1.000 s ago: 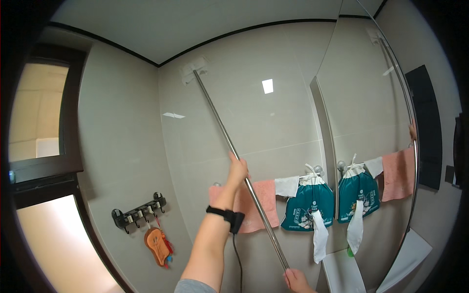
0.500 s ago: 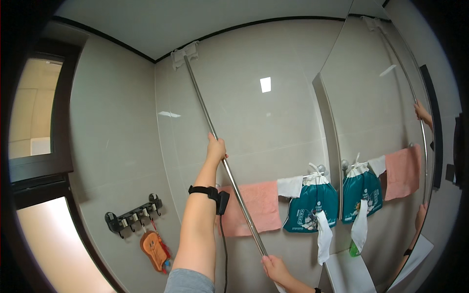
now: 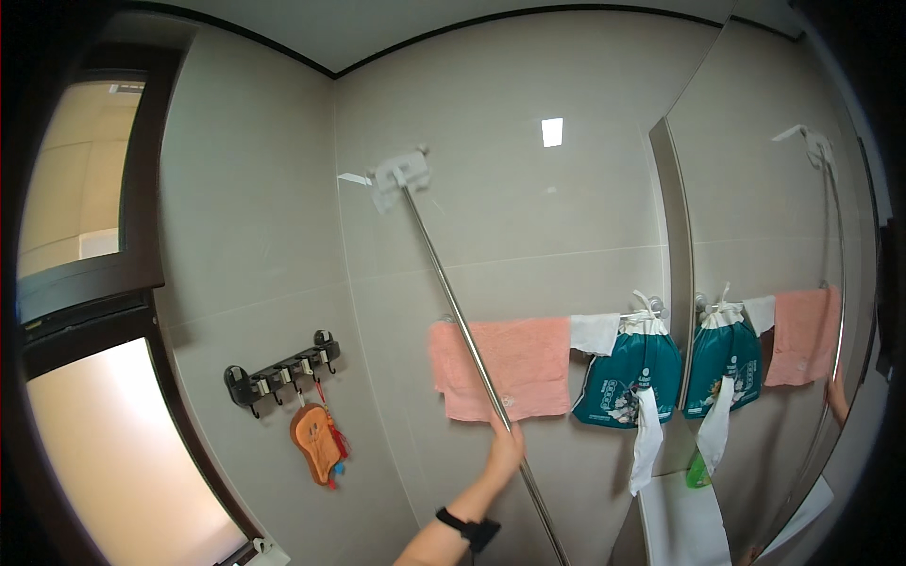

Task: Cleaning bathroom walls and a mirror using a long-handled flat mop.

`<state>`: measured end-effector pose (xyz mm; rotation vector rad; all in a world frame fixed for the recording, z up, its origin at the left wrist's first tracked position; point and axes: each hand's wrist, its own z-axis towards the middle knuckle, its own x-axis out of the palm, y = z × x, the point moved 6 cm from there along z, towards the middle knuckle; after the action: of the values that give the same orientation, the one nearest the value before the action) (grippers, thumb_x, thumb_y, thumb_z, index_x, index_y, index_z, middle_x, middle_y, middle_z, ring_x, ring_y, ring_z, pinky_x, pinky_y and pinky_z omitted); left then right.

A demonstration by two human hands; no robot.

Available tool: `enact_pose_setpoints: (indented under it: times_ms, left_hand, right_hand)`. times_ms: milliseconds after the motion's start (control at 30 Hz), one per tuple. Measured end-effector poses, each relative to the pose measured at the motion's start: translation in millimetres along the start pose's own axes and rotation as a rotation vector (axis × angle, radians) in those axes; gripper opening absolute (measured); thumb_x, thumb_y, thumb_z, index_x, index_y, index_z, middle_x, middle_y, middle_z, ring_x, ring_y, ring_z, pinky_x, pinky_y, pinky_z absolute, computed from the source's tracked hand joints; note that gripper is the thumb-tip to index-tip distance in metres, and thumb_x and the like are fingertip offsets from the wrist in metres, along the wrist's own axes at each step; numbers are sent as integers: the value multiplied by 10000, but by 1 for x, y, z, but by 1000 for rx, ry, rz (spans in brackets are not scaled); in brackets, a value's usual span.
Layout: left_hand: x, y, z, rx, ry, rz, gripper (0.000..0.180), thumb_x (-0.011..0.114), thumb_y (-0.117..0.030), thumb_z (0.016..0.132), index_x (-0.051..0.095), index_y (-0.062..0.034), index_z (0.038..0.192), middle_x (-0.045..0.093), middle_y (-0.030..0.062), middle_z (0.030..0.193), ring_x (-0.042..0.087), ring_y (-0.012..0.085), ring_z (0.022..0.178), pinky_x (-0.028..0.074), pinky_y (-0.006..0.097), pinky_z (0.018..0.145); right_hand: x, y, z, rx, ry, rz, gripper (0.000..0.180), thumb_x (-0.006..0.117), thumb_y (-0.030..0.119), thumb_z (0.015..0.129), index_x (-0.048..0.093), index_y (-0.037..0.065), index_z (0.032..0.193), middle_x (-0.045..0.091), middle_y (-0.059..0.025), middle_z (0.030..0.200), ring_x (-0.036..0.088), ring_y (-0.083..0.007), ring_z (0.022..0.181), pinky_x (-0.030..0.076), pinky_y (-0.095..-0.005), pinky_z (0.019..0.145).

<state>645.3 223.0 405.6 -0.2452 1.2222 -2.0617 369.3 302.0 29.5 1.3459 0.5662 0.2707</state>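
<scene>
My left hand (image 3: 507,445) is closed around the long metal pole (image 3: 453,307) of a flat mop, its wrist wearing a black strap with a small dark box. The pole slants from the lower right up to the left. At its top, the mop head (image 3: 401,176), wrapped in a white cloth, lies against the tiled wall and looks slightly blurred. Behind the pole a pink towel (image 3: 528,363) hangs on a rail, close to my left hand. The pole's bottom end leaves the picture at the lower edge, and my right hand is out of sight.
Right of the towel hang a white cloth (image 3: 595,333) and a teal drawstring bag (image 3: 634,373). A mirror (image 3: 755,217) covers the right side. A black hook rack (image 3: 283,370) with a brown pouch (image 3: 317,441) is on the left wall, beside a dark-framed window (image 3: 142,217).
The mop head has come down the wall from the ceiling edge. My left hand has dropped lower with the pole, and my right hand has left the picture at the bottom.
</scene>
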Motion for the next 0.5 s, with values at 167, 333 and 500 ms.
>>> enact_pose_setpoints:
  times_ms: [167,333,500]
  left_hand:
    - [27,47,-77,-45,53,21,582,415,-79,823,34,58,1243,494,122,594,507,203,430,414,333,387]
    - [25,52,-34,25,26,-92,561,410,-86,823,55,57,1232,484,109,561,496,199,412,411,338,382]
    - [-16,-14,51,138,-60,21,476,373,-165,842,162,41,1216,508,165,575,514,279,456,427,372,432]
  right_hand:
    - [-12,13,-32,77,-9,-64,381,430,337,875,494,20,1075,517,-34,727,471,-132,680,391,-277,595]
    - [-11,20,-26,65,-18,-91,379,436,339,874,490,24,1078,513,-25,725,469,-125,676,389,-269,589]
    - [-2,45,18,-51,-45,20,377,442,340,872,486,29,1080,509,-15,723,466,-118,672,386,-262,584]
